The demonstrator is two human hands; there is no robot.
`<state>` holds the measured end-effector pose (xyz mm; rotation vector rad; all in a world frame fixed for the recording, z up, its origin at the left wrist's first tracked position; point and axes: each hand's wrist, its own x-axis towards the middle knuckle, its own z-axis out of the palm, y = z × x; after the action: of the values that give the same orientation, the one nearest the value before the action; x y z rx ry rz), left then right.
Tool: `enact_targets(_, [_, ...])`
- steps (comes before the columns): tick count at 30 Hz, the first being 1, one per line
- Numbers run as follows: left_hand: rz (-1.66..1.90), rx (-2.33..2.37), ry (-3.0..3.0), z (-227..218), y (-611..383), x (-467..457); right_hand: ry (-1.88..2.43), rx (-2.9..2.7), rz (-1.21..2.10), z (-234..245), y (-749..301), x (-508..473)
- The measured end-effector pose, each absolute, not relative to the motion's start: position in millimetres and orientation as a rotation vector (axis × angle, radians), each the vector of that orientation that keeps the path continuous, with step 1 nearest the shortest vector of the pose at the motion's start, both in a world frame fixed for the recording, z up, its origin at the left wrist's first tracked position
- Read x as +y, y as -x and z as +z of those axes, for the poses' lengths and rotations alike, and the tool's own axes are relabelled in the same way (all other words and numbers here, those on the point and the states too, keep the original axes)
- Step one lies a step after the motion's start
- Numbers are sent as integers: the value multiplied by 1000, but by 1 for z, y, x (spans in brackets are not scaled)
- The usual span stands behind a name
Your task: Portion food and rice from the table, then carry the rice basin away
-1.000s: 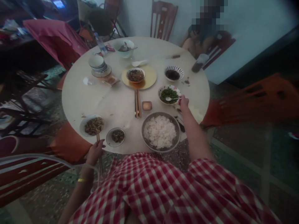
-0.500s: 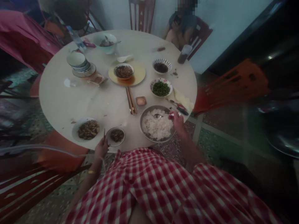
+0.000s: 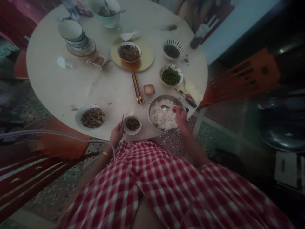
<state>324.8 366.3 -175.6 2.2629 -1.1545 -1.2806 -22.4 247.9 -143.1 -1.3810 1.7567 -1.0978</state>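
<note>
My left hand (image 3: 117,133) is closed at the left rim of a small bowl (image 3: 132,132) of dark chopped food near the table's front edge. Thin brown chopsticks (image 3: 122,120) stick up from its fingers. My right hand (image 3: 181,116) grips the handle of a metal spoon (image 3: 165,107), whose bowl lies over the white rice (image 3: 164,118) in a wide metal basin (image 3: 150,121). Left of my left hand stands a white bowl (image 3: 79,122) of brownish sliced food. Behind the basin are a small square container (image 3: 149,89) and more chopsticks (image 3: 138,88).
Farther back are a bowl of chopped greens (image 3: 171,76), a striped bowl (image 3: 173,51), a yellow plate (image 3: 149,60) bearing a bowl, and stacked bowls (image 3: 71,30). A knife (image 3: 190,102) lies at the right edge. Chairs (image 3: 247,78) surround the table; a person sits behind it.
My left hand and the small bowl have moved right, closer to the basin. My view has tipped downward, so the table sits higher. The spoon stays over the rice.
</note>
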Motion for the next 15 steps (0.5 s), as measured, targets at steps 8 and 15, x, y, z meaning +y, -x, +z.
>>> enact_targets(8, [-1295, -1303, -2179, -179, -313, 353, 1444, 1733, -1087, -156, -2, 228])
enact_targets(15, [-1182, -1092, -2035, -159, -294, 334, 1815, 1528, -976, -157, -24, 271])
